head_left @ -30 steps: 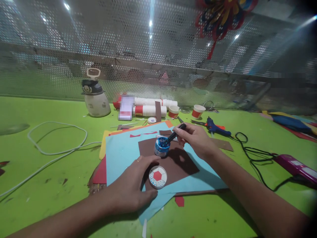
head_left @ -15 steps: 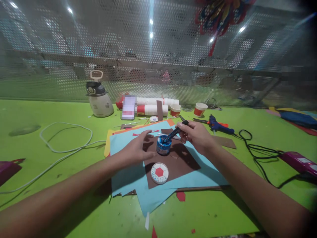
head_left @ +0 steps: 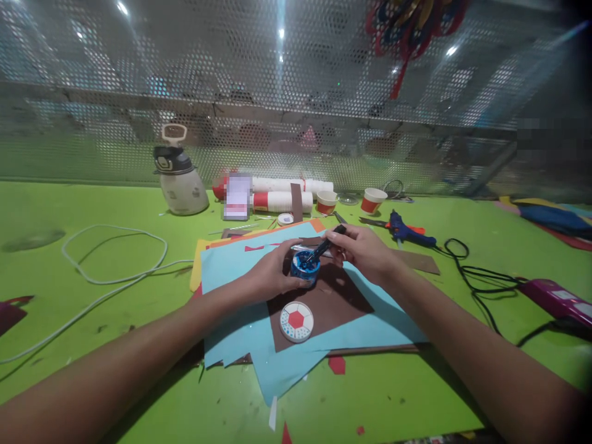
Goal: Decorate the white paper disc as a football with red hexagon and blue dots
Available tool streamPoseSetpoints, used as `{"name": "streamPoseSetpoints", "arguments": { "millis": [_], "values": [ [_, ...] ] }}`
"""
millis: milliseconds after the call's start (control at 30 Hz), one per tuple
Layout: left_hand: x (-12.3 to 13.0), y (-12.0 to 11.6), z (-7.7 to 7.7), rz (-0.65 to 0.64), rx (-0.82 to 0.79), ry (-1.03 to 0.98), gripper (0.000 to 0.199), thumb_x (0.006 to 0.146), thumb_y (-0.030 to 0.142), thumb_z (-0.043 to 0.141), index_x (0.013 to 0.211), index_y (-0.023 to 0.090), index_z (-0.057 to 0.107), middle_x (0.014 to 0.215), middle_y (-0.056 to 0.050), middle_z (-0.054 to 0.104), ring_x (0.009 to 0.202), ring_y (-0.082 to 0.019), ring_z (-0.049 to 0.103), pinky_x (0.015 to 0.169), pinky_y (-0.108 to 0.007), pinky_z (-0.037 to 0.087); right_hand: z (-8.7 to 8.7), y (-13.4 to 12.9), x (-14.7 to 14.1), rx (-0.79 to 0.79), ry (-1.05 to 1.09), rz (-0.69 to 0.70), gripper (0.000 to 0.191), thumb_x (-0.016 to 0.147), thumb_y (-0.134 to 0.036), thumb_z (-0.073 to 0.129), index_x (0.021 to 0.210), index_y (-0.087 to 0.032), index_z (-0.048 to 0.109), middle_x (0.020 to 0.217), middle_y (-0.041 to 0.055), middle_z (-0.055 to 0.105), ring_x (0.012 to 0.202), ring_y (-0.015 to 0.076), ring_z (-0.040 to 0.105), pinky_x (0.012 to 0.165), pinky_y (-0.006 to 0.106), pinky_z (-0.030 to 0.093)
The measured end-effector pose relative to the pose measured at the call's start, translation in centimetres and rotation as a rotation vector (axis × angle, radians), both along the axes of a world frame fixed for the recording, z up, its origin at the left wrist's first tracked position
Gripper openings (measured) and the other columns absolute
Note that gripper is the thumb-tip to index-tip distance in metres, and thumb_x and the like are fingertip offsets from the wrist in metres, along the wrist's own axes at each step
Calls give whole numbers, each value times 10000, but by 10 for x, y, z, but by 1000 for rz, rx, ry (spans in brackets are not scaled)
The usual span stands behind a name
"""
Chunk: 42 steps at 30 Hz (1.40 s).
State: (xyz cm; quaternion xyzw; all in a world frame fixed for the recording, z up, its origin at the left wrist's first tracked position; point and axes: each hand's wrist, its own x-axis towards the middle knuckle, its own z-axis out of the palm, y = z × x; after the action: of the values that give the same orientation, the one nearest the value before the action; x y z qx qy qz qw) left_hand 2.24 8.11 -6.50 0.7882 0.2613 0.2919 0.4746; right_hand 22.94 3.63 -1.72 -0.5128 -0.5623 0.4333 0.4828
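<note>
My left hand (head_left: 272,272) wraps round the left side of a small jar (head_left: 303,275) of blue paint, thumb at the front and fingers behind. My right hand (head_left: 358,250) grips a black pen-like stick (head_left: 322,245), tilted, its lower end inside the jar. Blue smears mark the jar's rim. The jar stands on a brown sheet (head_left: 340,305) laid over light blue paper (head_left: 379,332). In front of it lies a round white disc (head_left: 296,322) with a red hexagon in the middle and blue dots along its lower left part.
Behind the paper are a phone (head_left: 237,197), stacked paper cups (head_left: 282,202), two single cups, scissors (head_left: 374,222) and a blue glue gun (head_left: 409,231). A bottle (head_left: 181,185) stands back left. A white cable (head_left: 124,282) crosses the left; a purple power strip (head_left: 557,301) lies right.
My left hand has moved right and closed round the jar, from hovering open beside it. My right hand still holds the stick in the jar. The view has shifted slightly.
</note>
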Motion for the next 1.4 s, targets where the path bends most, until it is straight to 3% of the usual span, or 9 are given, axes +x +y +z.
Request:
{"name": "streamPoseSetpoints", "arguments": {
  "millis": [400,533,667,800,900,1033,1167,1300,1400],
  "values": [
    [0,-11,7,74,216,81,751,733,228,746,1375,277,359,1167,-67,672,920,-230,693,792,-363,546,35,-20,13,180,-298,149,268,868,-414,630,865,-149,594,615,-29,546,531,97,492,512,245,396],
    [0,-16,10,75,288,101,717,779,267,710,1392,280,338,1224,-76,650,958,-238,685,838,-378,533,36,-25,9,298,-478,162,231,919,-378,559,915,-151,596,692,-6,573,575,105,513,541,249,413],
    [-1,-19,12,76,356,129,723,773,214,692,1399,289,340,1232,-77,644,996,-260,671,846,-393,525,34,-29,-2,381,-729,149,162,923,-298,546,970,-161,619,873,55,674,748,151,590,673,276,444],
    [-2,-20,10,73,408,147,736,775,191,669,1415,295,321,1185,-75,663,1011,-284,664,811,-403,535,34,-38,-13,390,-951,179,164,929,-267,525,1038,-172,601,977,84,690,825,185,602,721,300,436],
    [-1,-20,8,73,450,142,777,752,164,670,1426,299,308,1266,-84,623,1081,-290,636,876,-423,521,37,-46,-18,347,-1080,204,153,931,-264,508,1003,-168,604,963,96,685,825,208,598,697,312,420],
    [-1,-22,6,73,477,140,781,749,129,650,1432,283,304,1324,-92,588,1136,-284,610,921,-418,509,40,-47,-21,338,-934,295,127,934,-241,513,968,-179,618,959,68,696,828,185,609,718,294,435],
    [-2,-21,6,77,476,142,760,754,113,628,1427,268,310,1291,-95,609,1122,-286,619,904,-419,518,33,-41,-22,423,-785,147,117,919,-236,552,984,-167,619,972,67,712,837,170,631,738,275,446],
    [-2,-20,6,66,474,147,760,754,123,627,1431,269,312,1247,-95,632,1110,-290,625,913,-421,513,29,-44,-24,419,-987,100,160,926,-242,517,1002,-135,608,964,110,697,825,212,618,700,310,425],
    [-2,-21,5,56,468,148,809,741,127,646,1447,278,282,1234,-88,639,1079,-281,639,897,-407,520,30,-48,-26,345,-1039,175,161,926,-250,513,979,-145,622,914,100,693,781,208,609,662,306,408]
  ]
}}
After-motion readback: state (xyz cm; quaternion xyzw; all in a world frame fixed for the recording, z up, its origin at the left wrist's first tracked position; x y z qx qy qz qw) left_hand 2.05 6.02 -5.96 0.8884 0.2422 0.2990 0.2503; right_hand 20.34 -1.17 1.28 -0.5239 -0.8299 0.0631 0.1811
